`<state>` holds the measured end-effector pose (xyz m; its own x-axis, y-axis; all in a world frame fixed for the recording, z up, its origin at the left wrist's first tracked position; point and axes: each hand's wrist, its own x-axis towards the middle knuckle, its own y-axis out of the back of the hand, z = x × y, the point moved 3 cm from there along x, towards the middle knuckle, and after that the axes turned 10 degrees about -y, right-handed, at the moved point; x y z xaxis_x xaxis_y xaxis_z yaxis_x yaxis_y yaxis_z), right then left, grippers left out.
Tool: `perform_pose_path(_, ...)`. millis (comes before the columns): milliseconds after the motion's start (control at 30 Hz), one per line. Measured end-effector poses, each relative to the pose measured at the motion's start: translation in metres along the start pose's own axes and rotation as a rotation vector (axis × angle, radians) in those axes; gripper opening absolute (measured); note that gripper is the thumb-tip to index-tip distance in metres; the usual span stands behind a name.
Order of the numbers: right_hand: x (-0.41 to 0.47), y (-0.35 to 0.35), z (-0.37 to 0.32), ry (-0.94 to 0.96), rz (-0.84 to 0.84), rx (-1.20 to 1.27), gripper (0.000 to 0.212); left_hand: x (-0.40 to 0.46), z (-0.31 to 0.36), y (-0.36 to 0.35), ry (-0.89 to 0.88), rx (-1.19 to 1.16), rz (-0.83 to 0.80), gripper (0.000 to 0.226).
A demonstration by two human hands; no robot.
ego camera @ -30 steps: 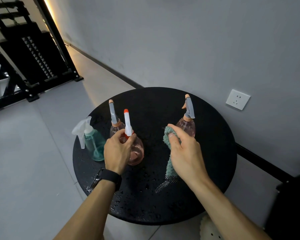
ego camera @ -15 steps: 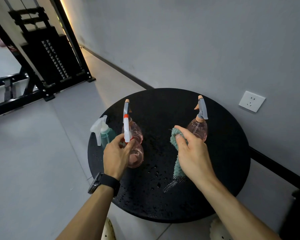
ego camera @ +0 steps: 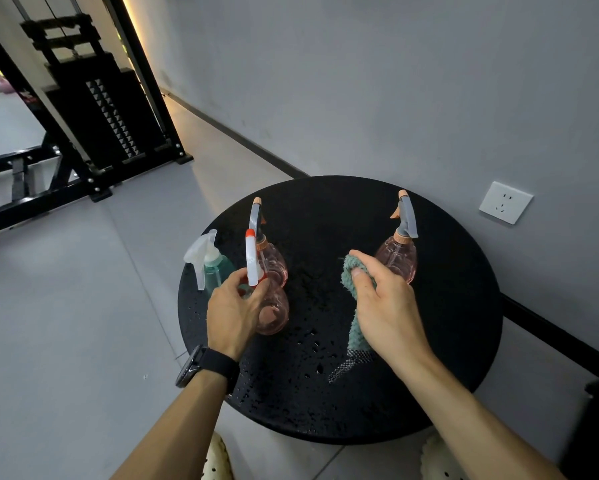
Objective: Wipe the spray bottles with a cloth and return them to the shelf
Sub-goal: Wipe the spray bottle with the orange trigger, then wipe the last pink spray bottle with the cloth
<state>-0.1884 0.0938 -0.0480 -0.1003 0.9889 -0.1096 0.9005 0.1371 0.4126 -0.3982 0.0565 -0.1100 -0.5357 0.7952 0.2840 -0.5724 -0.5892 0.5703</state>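
Left hand (ego camera: 234, 311) curled round the neck of a clear pink plastic spray bottle with a white-and-red trigger head (ego camera: 268, 299), thumb and fingers closed just under the trigger; hard to say whether its base touches the round black tabletop (ego camera: 447, 341) or hangs just above. Long axis of that bottle near upright, nozzle up, round belly below and to the right of the grip. Right hand (ego camera: 386, 306) closed on a teal textured cloth (ego camera: 355, 327), thumb pressed on the bunched top, loose tail hanging to the wet tabletop. Cloth well apart from the held bottle, off to its right at about belly height, so probably a sideways closing of the two hands next. Nearer the cloth hand: a second pink bottle with a grey trigger (ego camera: 400, 251), just behind its fingers. No shelf in view.
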Motion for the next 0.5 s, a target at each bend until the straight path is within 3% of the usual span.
perform_pose_path(200, 0.0, -0.001, 0.003, 0.09, 0.009, -0.041, 0.038, -0.001, -0.001, 0.0, 0.003, 0.016, -0.001, 0.044)
perform_pose_path(500, -0.01, -0.006, 0.009, 0.583, 0.149, -0.315, 0.048, -0.012, 0.004, 0.012, -0.033, 0.034, -0.023, 0.048)
